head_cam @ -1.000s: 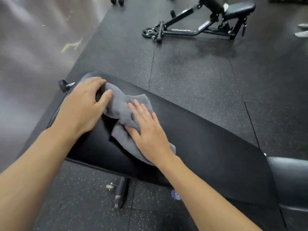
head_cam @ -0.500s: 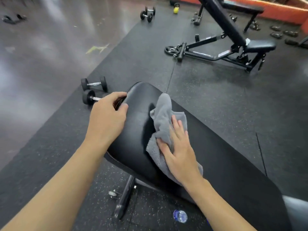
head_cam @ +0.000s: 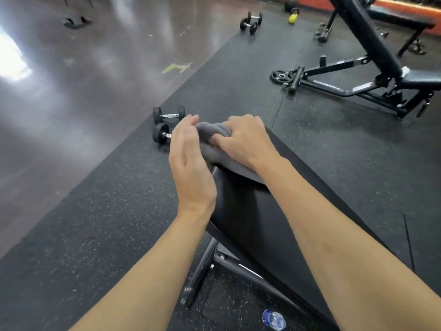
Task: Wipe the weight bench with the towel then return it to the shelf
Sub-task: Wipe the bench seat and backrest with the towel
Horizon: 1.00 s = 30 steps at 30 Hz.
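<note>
A black padded weight bench (head_cam: 257, 218) runs from the lower right up to the middle of the view. The grey towel (head_cam: 212, 154) is bunched over the bench's far end. My right hand (head_cam: 245, 142) is closed on the towel and presses it onto the pad's tip. My left hand (head_cam: 188, 161) sits edge-on at the left side of the bench end, fingers together and slightly curled, touching the towel's left part. Whether it grips the towel is unclear. Most of the towel is hidden under my hands.
Two small black dumbbells (head_cam: 167, 123) lie on the rubber mat just left of the bench end. The bench's metal leg (head_cam: 202, 268) and a water bottle (head_cam: 274, 320) are below. An incline bench (head_cam: 372, 68) stands at the back right, more dumbbells (head_cam: 251, 21) and a yellow kettlebell (head_cam: 293, 17) beyond.
My right hand slid the towel from the middle of the pad up to the bench's far end and bunched it. My left hand left the bench edge and came against the towel.
</note>
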Tool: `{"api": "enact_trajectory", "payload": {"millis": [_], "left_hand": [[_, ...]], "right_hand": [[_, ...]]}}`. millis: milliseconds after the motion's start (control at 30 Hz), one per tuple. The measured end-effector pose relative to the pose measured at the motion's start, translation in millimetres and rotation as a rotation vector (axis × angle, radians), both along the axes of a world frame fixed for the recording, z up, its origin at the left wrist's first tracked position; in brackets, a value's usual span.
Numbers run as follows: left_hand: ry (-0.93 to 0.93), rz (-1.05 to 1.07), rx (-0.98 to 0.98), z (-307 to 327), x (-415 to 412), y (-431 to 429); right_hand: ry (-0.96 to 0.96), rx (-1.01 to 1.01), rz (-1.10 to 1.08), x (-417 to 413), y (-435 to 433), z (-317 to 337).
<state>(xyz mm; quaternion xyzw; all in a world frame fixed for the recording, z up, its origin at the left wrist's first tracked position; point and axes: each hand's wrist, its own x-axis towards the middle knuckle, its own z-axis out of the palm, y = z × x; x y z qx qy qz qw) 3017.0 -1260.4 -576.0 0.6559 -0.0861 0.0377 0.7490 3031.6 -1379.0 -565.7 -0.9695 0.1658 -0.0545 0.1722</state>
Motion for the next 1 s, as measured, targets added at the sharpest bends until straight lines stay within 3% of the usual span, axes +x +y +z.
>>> {"api": "enact_trajectory", "payload": {"millis": [133,267,433,633,733,900,1000], "left_hand": [[-0.160,-0.043,0.099,15.2,21.2,22.0],[-0.088,-0.312,0.482,23.2,35.2,13.7],[-0.280,-0.481,0.894,7.5,9.6,-12.0],[-0.461,-0.426,1.213,4.3,-10.9,-24.4],[-0.548,-0.466,1.254,-3.9,-28.7,-36.0],[-0.753,-0.581,1.373,-37.3,-58.6,-58.8],[-0.916,-0.581,1.473,-56.5,-76.7,-68.0]], "right_hand": [[-0.118,-0.042,0.259,-46.7,61.3,-10.5],[-0.151,-0.197,0.395,-76.9,75.4,-36.2],[-0.182,-0.289,0.563,-125.7,71.2,-69.8],[-0.268,-0.312,0.545,-191.1,48.6,-105.9],[-0.276,-0.317,0.499,-222.6,33.7,-121.9],[-0.265,-0.324,0.324,-292.4,5.7,-162.4],[-0.239,-0.194,0.098,-343.4,-13.7,-192.2]]}}
